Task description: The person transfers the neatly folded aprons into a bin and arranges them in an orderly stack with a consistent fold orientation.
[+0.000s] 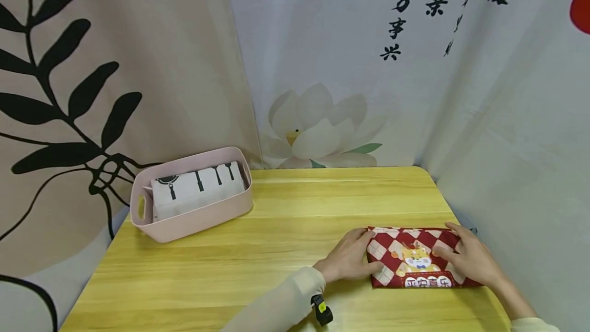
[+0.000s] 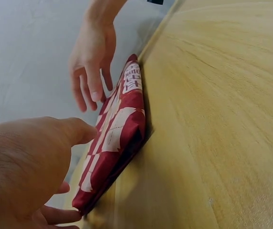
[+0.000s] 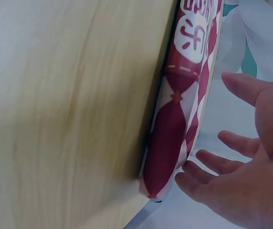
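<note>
A flat checked pouch (image 1: 417, 256) in dark red and cream lies on the right part of the table, with a cartoon animal and white characters on its face. At its left end is my left hand (image 1: 352, 257), fingers and thumb loosely spread. In the left wrist view, the thumb of the left hand (image 2: 36, 162) is at the pouch's (image 2: 135, 102) upper face, a finger by its corner. My right hand (image 1: 475, 260) lies over the other end. The right wrist view shows the right hand (image 3: 251, 167) with fingers spread, the lower fingertips close to the pouch's (image 3: 167, 138) end.
A pink basket (image 1: 198, 224) stands at the table's (image 1: 221, 270) back left, holding a white folded item (image 1: 198, 193) with black prints. Behind the table hang printed curtains (image 1: 332, 65). A black wrist strap device (image 1: 321, 310) is on the left sleeve.
</note>
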`<state>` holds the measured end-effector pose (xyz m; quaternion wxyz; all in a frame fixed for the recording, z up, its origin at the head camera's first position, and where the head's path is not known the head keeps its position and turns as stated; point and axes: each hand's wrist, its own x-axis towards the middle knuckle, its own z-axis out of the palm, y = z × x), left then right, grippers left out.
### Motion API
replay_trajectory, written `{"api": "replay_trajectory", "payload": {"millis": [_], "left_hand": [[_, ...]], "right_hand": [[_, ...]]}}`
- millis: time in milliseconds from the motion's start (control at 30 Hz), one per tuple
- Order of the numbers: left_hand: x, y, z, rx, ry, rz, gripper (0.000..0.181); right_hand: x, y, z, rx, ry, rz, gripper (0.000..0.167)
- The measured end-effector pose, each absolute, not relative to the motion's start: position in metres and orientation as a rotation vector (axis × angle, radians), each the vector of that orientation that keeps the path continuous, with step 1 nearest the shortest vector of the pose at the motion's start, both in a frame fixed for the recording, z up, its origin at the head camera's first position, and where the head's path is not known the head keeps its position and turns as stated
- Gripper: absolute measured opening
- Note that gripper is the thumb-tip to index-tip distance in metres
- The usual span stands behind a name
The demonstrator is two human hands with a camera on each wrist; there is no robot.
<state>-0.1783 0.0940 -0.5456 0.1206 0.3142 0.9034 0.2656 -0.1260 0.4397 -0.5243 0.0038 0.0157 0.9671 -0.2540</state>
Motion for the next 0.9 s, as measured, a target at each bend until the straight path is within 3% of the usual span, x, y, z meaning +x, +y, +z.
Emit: {"api": "replay_trajectory", "payload": {"millis": [900], "left_hand": [[-0.174, 0.103, -0.551, 0.823, 2.735, 0.764, 0.083]], "right_hand": [[-0.132, 0.454, -0.529, 0.128, 2.967, -0.614, 0.089]]}}
